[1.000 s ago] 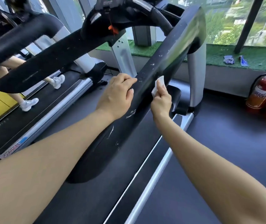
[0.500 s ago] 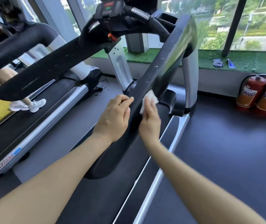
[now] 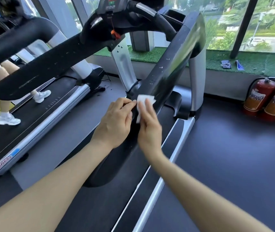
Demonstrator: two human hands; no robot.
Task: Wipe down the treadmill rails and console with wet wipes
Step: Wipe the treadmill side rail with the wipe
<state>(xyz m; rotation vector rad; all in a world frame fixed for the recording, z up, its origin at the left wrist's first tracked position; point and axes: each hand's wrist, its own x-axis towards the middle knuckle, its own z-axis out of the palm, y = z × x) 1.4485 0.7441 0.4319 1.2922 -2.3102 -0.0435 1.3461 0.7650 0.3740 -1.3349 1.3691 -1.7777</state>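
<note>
A: Where are the hands?

B: Both sit at the middle of the frame, on the right rail [image 3: 165, 76], the black bar running from the lower centre up to the upper right. The forearms reach in from the bottom corners and almost meet there.

A: What is the right hand [image 3: 149, 126] doing?

B: It lies flat, fingers straight and together, pressing a white wipe [image 3: 143, 101] against the rail's top face. The wipe shows above and to the left of the fingertips; the rest is under the palm.

A: And the left hand [image 3: 115, 122]?

B: It rests on the rail's left side, knuckles up, fingers bent over the edge. The fingertips reach right beside the wipe's left edge. They seem to curl round the rail, though the grip's underside is hidden, so I can't be certain.

A: Where's the console [image 3: 110, 4]?

B: At the top centre, apart from both hands, with an orange clip [image 3: 115, 35] hanging below it.

A: Anything else around?

B: Two red extinguishers [image 3: 267, 97] stand at the right edge. At the left, someone's legs in white shoes [image 3: 8, 118] are on a second treadmill [image 3: 38, 118].
</note>
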